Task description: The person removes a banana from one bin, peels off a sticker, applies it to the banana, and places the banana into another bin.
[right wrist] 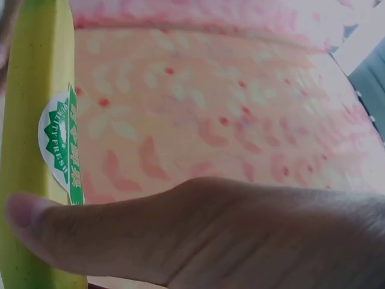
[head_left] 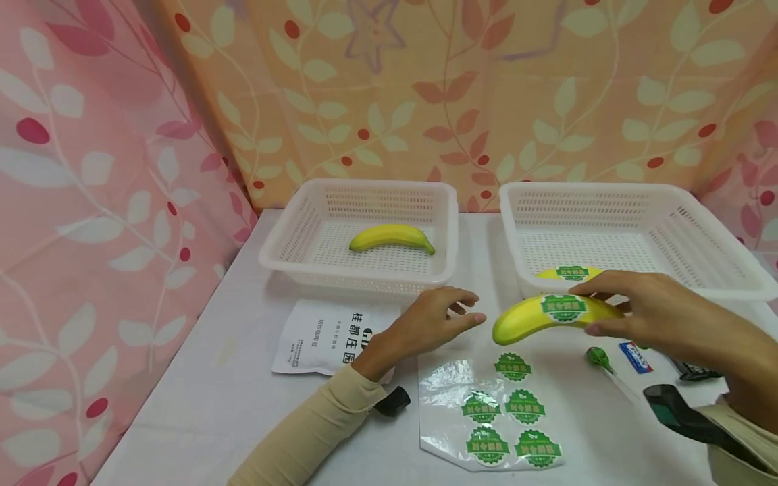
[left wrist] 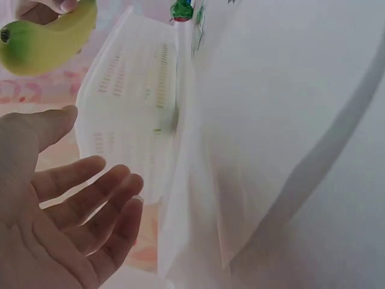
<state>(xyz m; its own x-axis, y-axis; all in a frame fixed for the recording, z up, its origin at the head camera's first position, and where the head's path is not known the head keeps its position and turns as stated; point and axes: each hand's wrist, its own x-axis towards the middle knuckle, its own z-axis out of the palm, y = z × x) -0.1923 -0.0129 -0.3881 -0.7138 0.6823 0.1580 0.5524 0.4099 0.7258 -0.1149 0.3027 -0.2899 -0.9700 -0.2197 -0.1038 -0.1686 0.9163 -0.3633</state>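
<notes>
My right hand (head_left: 614, 310) holds a yellow banana (head_left: 529, 316) with a green round sticker (head_left: 564, 307) on it, just above the table in front of the right basket (head_left: 717, 270). In the right wrist view the thumb (right wrist: 90, 232) presses against the banana (right wrist: 30, 120) beside its sticker (right wrist: 60, 147). My left hand (head_left: 452, 314) hovers open just left of the banana's tip, holding nothing; its palm (left wrist: 54, 229) faces up in the left wrist view, with the banana (left wrist: 45, 39) above it. Another stickered banana (head_left: 568, 273) lies in the right basket. A plain banana (head_left: 392, 237) lies in the left basket (head_left: 292, 236).
A clear sheet (head_left: 446, 405) with several green stickers (head_left: 512, 366) lies on the white table in front. A white printed pouch (head_left: 319, 334) lies on the left. A peeled green sticker (head_left: 598, 356), a small blue-red label (head_left: 635, 356) and dark devices (head_left: 675, 405) sit at right.
</notes>
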